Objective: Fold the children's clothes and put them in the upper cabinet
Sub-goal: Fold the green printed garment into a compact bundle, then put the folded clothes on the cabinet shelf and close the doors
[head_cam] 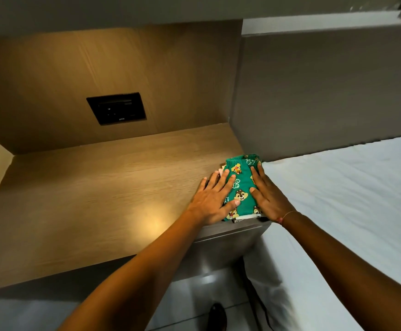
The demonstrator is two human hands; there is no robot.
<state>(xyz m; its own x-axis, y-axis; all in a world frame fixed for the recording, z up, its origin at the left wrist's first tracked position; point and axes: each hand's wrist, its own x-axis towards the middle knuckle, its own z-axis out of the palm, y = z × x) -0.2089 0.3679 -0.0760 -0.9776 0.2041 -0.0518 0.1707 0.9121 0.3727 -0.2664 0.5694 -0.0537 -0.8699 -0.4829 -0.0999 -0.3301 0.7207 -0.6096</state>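
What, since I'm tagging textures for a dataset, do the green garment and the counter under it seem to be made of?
Green garment: soft knit cloth, probably cotton jersey, matte, with printed cartoon chipmunks; the gathered ribbed band at its far edge suggests elastic. Counter: wood-grain surface, laminate or veneer, I cannot tell which; satin finish, since lamplight glows softly on it.

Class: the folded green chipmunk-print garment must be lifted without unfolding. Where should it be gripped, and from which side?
Probably by its two long edges, one hand from each side, fingers slid underneath. The green garment lies flat as a narrow folded rectangle on the wooden shelf; the left hand and right hand flank it.
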